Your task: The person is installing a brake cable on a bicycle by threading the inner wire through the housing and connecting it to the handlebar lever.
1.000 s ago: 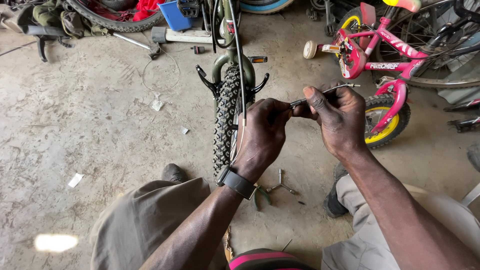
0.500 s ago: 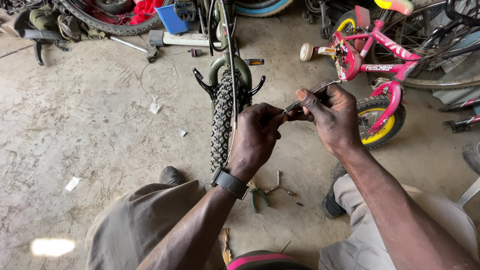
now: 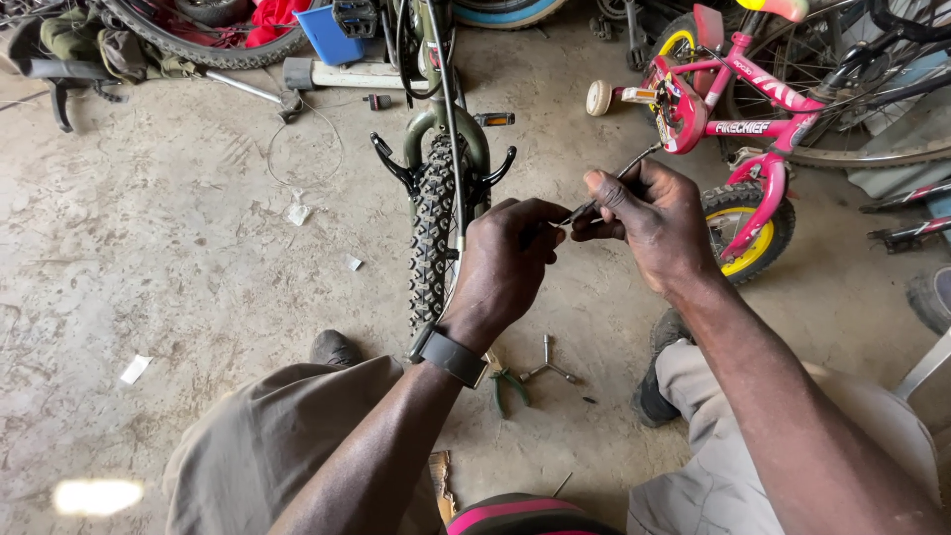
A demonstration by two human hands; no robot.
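Both hands are pinching a thin cable (image 3: 604,193) at chest height over the floor: left hand (image 3: 505,263) is closing fingers on its near end, right hand (image 3: 654,223) is clamping the stretch just beyond, with the rest of the cable running up and right past the right thumb. Cable is hanging free of the bike, so fitting looks not yet done; what exactly the fingers are doing at the tip is too small to tell. Just beyond the grip the knobby tyre (image 3: 431,233) and fork (image 3: 446,134) are standing upright. Below the grip, pliers (image 3: 510,386) and a three-way wrench (image 3: 548,367) are lying between the knees. Right of the grip a pink kids' bike (image 3: 738,104) is crowding in; left of it the concrete floor (image 3: 149,267) is giving the most room.
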